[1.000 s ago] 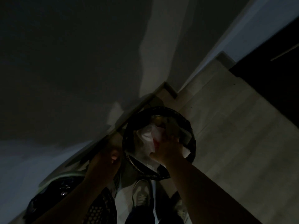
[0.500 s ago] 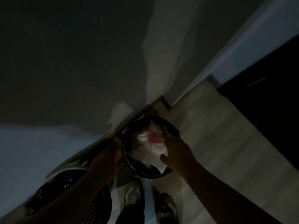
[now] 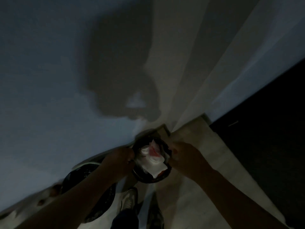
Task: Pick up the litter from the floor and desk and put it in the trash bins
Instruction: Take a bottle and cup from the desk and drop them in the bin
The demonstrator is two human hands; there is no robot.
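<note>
Litter (image 3: 154,161) is sitting in the trash bin (image 3: 148,180) between left hand (image 3: 119,160) and right hand (image 3: 184,157), both curling at its rim, grips unreadable

Only one view, wide-angle, worn on the head. Looks steeply down and forward into a dim corner, with the frame tilted. Sits close above the left hand (image 3: 118,158) and the right hand (image 3: 183,156). Takes in the round bin (image 3: 145,180) between the fingers, the shoes (image 3: 128,202) nearer than the fingers, the wall (image 3: 49,80) beyond them.
</note>
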